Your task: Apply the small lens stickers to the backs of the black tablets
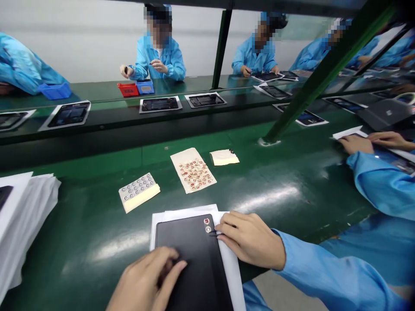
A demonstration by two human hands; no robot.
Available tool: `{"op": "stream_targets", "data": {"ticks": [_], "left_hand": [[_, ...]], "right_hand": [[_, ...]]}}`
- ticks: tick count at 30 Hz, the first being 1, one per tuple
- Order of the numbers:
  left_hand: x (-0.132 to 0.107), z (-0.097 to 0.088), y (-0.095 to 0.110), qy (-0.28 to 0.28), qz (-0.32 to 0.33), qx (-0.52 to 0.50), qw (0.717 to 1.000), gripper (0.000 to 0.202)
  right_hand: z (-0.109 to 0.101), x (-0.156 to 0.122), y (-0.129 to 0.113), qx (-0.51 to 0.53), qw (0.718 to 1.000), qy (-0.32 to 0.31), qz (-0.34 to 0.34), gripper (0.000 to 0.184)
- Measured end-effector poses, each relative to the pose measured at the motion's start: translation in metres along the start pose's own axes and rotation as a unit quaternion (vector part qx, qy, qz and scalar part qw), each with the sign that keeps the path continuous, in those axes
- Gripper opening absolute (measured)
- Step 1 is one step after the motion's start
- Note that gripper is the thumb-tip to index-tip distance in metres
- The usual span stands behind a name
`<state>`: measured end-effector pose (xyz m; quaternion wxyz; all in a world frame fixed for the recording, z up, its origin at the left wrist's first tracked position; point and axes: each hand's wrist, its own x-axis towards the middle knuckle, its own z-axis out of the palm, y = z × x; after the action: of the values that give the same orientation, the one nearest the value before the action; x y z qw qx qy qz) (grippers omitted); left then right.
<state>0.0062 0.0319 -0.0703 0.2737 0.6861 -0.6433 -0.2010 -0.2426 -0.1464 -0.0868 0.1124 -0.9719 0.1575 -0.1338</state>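
A black tablet (189, 259) lies back side up on white paper sheets (231, 263) in front of me. At its upper right corner, two small round parts sit in the camera area, one with a red mark (206, 221). My right hand (251, 239) is closed at that corner around dark, thin-tipped tweezers (213, 233), whose points touch or nearly touch the lower round part; most of the tool is hidden by the fingers. Over the tablet's left half rests my left hand (149, 276), fingers loosely bent and thumb apart, with nothing visible in it.
Beyond the tablet lie a sheet of ring stickers (139, 188), a paper with several red-marked bits (194, 170) and a small yellowish paper (224, 157). White sheets (35, 207) are stacked left. A green post (301, 86) rises right, near a co-worker's hands (356, 143). Other tablets line the conveyor.
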Motion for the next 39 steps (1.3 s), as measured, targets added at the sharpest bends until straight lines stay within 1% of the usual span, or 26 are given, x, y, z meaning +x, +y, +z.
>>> {"op": "stream_targets", "data": {"ticks": [1, 3, 6, 8, 10, 11, 14, 16, 19, 21, 23, 26, 28, 30, 33, 35, 39], "left_hand": [[0.012, 0.008, 0.006, -0.01, 0.024, 0.011, 1.0, 0.012], [0.036, 0.025, 0.013, -0.033, 0.05, 0.022, 0.998, 0.02], [0.061, 0.045, 0.014, -0.066, 0.048, 0.022, 0.996, 0.023], [0.069, 0.052, 0.012, -0.079, 0.043, 0.022, 0.996, 0.02], [0.071, 0.056, 0.01, -0.077, 0.044, 0.022, 0.996, 0.018], [0.07, 0.057, 0.01, -0.072, 0.047, 0.022, 0.996, 0.016], [0.07, 0.059, 0.012, -0.057, 0.059, 0.02, 0.996, 0.018], [0.072, 0.058, 0.013, -0.047, 0.041, -0.007, 0.998, 0.021], [0.078, 0.056, 0.014, -0.009, -0.005, -0.057, 0.998, 0.018], [0.081, 0.055, 0.012, 0.017, -0.004, -0.054, 0.998, 0.017], [0.082, 0.055, 0.009, 0.03, 0.018, -0.033, 0.999, 0.017], [0.081, 0.058, 0.006, 0.031, 0.043, -0.01, 0.999, 0.018], [0.08, 0.06, 0.004, 0.032, 0.053, 0.001, 0.998, 0.017], [0.079, 0.062, 0.004, 0.034, 0.067, 0.011, 0.997, 0.017], [0.079, 0.064, 0.004, 0.049, 0.093, 0.028, 0.994, 0.016], [0.079, 0.065, 0.004, 0.057, 0.11, 0.034, 0.992, 0.015], [0.08, 0.064, 0.004, 0.048, 0.133, 0.027, 0.99, 0.014]], "right_hand": [[0.0, 0.0, 0.0, 0.004, 1.0, -0.003, 0.0, 0.016], [0.001, 0.002, 0.0, 0.013, 1.0, -0.007, -0.002, 0.017], [0.007, 0.003, 0.002, 0.054, 0.998, 0.006, 0.027, 0.019], [0.01, 0.004, 0.006, 0.092, 0.993, 0.02, 0.067, 0.019], [0.012, 0.005, 0.009, 0.112, 0.989, 0.02, 0.091, 0.018], [0.011, 0.005, 0.011, 0.112, 0.989, 0.013, 0.093, 0.017], [0.005, 0.009, 0.013, 0.077, 0.994, -0.024, 0.076, 0.019], [0.001, 0.012, 0.012, 0.051, 0.996, -0.046, 0.064, 0.019], [0.0, 0.017, 0.012, 0.03, 0.996, -0.066, 0.054, 0.019], [0.003, 0.019, 0.013, 0.033, 0.996, -0.067, 0.044, 0.02], [0.007, 0.019, 0.015, 0.052, 0.997, -0.045, 0.046, 0.021], [0.011, 0.016, 0.017, 0.081, 0.994, 0.004, 0.069, 0.02], [0.011, 0.013, 0.017, 0.079, 0.995, 0.019, 0.065, 0.019], [0.009, 0.011, 0.015, 0.051, 0.997, 0.029, 0.042, 0.017], [0.009, 0.011, 0.011, -0.027, 0.997, 0.076, 0.0, 0.015], [0.011, 0.01, 0.008, -0.075, 0.992, 0.103, -0.023, 0.014], [0.017, 0.006, 0.003, -0.145, 0.978, 0.135, -0.068, 0.02]]}}
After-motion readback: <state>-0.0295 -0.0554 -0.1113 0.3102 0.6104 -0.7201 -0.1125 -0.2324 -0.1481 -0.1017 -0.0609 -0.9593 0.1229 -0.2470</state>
